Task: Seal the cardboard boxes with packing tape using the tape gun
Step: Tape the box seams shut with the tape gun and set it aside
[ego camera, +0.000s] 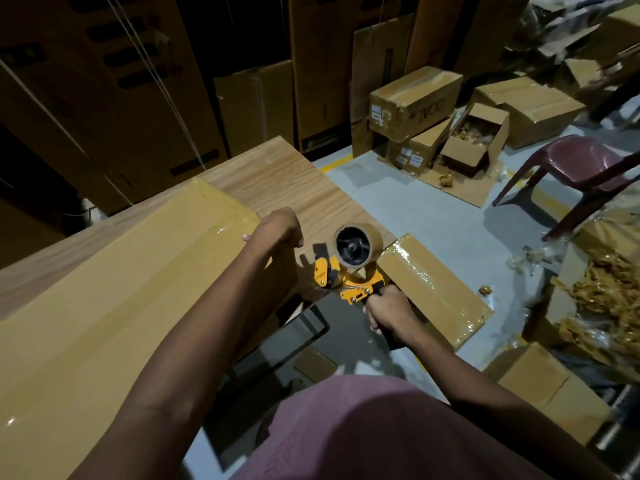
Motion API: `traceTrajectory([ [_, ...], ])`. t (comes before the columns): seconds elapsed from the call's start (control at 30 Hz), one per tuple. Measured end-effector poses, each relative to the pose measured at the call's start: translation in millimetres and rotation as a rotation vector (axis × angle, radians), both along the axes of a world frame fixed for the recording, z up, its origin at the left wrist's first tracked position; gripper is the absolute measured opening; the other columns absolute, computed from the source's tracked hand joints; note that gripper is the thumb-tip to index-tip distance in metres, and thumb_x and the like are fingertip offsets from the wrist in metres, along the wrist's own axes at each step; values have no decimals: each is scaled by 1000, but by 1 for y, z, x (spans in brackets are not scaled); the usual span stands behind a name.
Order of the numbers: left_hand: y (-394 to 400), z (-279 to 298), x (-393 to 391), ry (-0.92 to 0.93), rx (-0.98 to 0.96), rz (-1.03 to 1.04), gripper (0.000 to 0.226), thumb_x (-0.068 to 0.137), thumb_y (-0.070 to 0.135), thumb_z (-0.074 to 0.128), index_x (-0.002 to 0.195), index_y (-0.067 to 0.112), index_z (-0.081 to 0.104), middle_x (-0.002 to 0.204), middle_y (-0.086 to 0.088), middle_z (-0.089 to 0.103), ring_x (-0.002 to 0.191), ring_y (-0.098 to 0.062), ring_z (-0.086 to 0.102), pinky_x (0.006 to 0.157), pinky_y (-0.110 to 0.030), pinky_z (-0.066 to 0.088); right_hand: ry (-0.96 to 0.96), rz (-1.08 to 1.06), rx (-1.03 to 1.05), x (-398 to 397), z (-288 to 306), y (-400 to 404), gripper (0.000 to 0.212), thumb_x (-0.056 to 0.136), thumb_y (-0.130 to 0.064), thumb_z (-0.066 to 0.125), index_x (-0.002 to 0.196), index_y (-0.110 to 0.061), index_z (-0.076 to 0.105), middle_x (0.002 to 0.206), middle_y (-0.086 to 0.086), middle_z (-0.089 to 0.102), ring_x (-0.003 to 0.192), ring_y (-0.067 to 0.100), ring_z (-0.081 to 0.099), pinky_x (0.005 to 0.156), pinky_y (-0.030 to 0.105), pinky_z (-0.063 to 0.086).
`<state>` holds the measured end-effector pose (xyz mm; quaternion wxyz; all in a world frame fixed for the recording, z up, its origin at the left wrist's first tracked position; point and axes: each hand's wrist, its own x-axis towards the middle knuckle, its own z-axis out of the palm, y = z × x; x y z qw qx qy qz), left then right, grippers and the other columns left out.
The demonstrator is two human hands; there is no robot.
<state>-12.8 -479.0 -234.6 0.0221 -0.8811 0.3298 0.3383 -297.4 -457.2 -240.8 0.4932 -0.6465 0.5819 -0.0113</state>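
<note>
Both hands are busy: the right hand [389, 311] grips the tape gun [349, 268] by its handle at the end of the long box [121, 289] on the table [294, 181], and the left hand [277, 226] curls over that box's corner. If the box shifts, the tape may wrinkle or run crooked.

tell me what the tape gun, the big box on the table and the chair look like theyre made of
Tape gun: frame looks like orange-painted metal, with visible screws and a spring; the handle is hidden in the right hand.
Large box: plain brown matte cardboard, with glossy clear tape catching light along its seam.
Chair: probably moulded plastic, maroon, with a smooth one-piece shiny seat.
</note>
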Motion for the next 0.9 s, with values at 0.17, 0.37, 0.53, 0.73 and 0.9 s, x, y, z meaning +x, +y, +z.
traceTrajectory([
  [0.17, 18, 34, -30, -55, 47, -55, 52, 90, 10, 73, 140, 19, 59, 166, -10, 20, 152, -49, -5, 105, -86, 10, 17, -62, -115, 11, -13, -7, 22, 60, -13, 46, 57, -2, 65, 49, 9, 64, 48, 33, 64, 51, 42, 58],
  [0.37, 41, 26, -62, -246, -115, -102, 95, 83, -20, 54, 158, 31, 26, 168, -13, -17, 147, -48, -27, 102, -87, 0, 22, -156, -230, 26, -20, -7, 9, 84, -11, 65, 76, -7, 63, 72, 7, 63, 64, 23, 58, 53, 27, 40],
  [0.53, 53, 22, -57, -161, -294, -68, 110, 93, 18, 72, 160, 37, -14, 166, -16, -23, 152, -44, -18, 106, -83, 0, -40, -227, -189, 43, -27, -9, 5, 80, -3, 64, 78, 0, 68, 78, 14, 70, 73, 34, 69, 60, 37, 53],
  [0.73, 68, 18, -50, -281, -387, -96, 98, 99, 31, 63, 159, 34, -15, 167, -25, -5, 150, -52, 12, 113, -72, 19, -70, -284, -167, 66, -32, 2, 4, 75, -4, 62, 76, -3, 66, 74, 14, 71, 63, 31, 72, 53, 35, 57],
  [0.9, 85, 9, -39, -561, -419, -145, 98, 96, 56, 56, 162, 21, -7, 161, -20, 31, 135, -35, 49, 91, -44, 52, -220, -364, 69, 87, -26, 4, 10, 73, -5, 65, 73, 5, 68, 64, 14, 68, 48, 28, 66, 50, 33, 53],
])
